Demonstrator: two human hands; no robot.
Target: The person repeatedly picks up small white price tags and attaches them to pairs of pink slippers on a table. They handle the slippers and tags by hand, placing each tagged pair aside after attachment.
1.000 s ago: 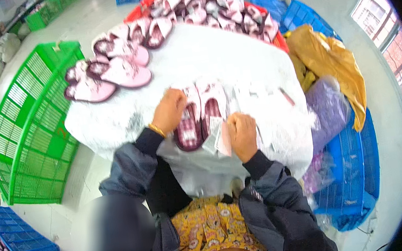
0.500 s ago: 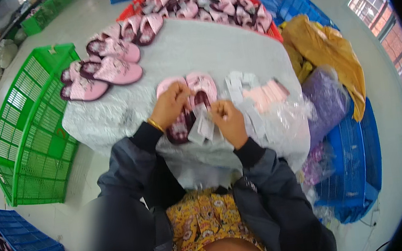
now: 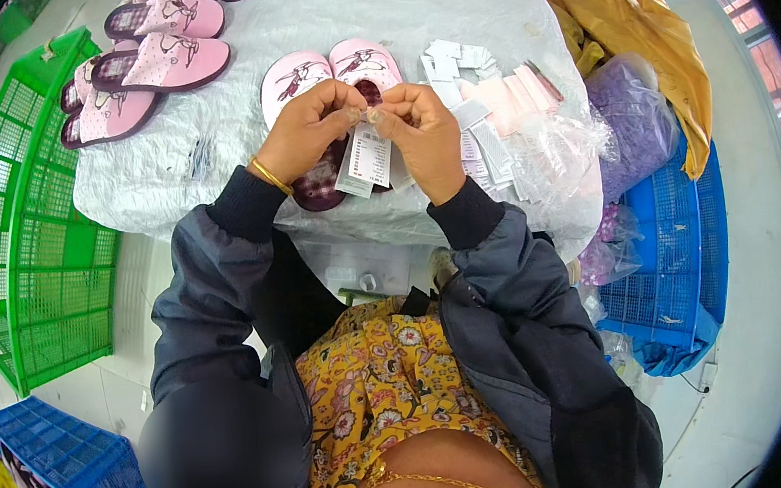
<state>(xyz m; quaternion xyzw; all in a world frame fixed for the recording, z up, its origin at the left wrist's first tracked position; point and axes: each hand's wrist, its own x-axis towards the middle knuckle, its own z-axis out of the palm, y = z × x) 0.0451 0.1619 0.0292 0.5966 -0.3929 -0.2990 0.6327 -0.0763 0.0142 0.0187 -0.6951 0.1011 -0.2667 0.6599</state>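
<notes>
Fingertips pinched, my left hand (image 3: 309, 135) and my right hand (image 3: 427, 142) meet over the near part of a pair of slippers. Between them they grip the top of white paper hang tags (image 3: 366, 159), which dangle with printed faces showing. Any string or fastener at the pinch is too small to make out. The left pink slipper (image 3: 295, 78) and the right pink slipper (image 3: 366, 60) lie side by side, toes away from me, with drawn figures on top and dark plaid insoles. My hands and the tags partly cover both.
More pink slippers (image 3: 173, 61) lie stacked at the table's far left. Loose white tags (image 3: 456, 60), pink cards (image 3: 514, 97) and a clear plastic bag (image 3: 550, 151) are to the right on the plastic-covered table (image 3: 236, 19). Green crates (image 3: 46, 218) and blue crates (image 3: 669, 249) flank it.
My hands have come closer together, fingertips now meeting at the tags' top. The tags hang straighter, print toward me. The whole view has shifted, so the table sits higher in the picture.
</notes>
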